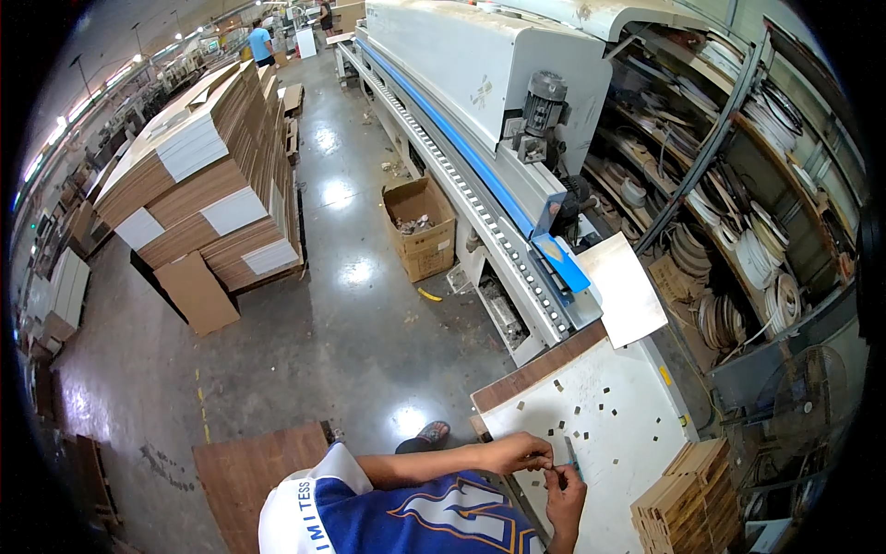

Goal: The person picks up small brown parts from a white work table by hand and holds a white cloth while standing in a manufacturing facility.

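My left hand and my right hand meet above the near edge of a white-topped table. The fingertips of both are pinched close together, and whatever sits between them is too small to make out. Just past the right fingers is a slim grey and bluish tool, perhaps a knife; I cannot tell if the hand holds it or it lies on the table. Several small dark square pieces are scattered over the white surface.
Stacked wooden strips stand at the table's right. Beyond is a long machine with a blue rail and a white panel at its end. A cardboard box and tall board stacks stand left. Shelves of coiled edging line the right.
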`<state>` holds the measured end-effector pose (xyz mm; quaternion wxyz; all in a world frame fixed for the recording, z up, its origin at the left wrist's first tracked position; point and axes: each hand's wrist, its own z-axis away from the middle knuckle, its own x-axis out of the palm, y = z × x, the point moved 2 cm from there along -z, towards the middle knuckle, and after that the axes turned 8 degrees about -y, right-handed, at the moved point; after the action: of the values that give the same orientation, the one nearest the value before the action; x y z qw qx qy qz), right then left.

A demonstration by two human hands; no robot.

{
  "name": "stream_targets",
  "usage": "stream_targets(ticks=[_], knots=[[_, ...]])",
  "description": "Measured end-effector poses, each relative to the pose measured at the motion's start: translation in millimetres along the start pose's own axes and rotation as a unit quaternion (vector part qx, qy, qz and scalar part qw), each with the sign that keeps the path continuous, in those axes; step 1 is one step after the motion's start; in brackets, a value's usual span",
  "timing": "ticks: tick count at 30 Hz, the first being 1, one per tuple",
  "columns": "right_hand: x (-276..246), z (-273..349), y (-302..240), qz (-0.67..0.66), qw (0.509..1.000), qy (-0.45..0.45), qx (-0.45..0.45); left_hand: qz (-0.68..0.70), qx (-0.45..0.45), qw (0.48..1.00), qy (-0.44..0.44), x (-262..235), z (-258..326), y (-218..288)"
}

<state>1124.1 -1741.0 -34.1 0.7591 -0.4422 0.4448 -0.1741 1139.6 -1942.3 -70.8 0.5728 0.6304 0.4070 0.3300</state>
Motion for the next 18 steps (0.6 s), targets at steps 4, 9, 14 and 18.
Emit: stream_targets(ticks=[4, 9, 14, 18], knots=[[1.9, -1.2, 5.2, 0.008, 1.000, 0.004, -0.003, -0.016, 0.008, 1.000, 0.012, 1.4, 1.3, -0.5], [4.0, -2.9, 11.8, 0.029, 0.999, 0.014, -0.016, -0.038, 0.011, 0.999, 0.019, 2.9, 1.2, -3.7], [4.1, -3.3, 9.6, 0.015, 1.000, 0.009, -0.021, -0.050, 0.015, 0.998, 0.023, 0.7, 1.1, -3.0], [1.8, -2.1, 4.0, -0.009, 1.000, -0.007, 0.020, -0.052, -0.046, 0.998, -0.009, -0.3, 0.2, -2.3]])
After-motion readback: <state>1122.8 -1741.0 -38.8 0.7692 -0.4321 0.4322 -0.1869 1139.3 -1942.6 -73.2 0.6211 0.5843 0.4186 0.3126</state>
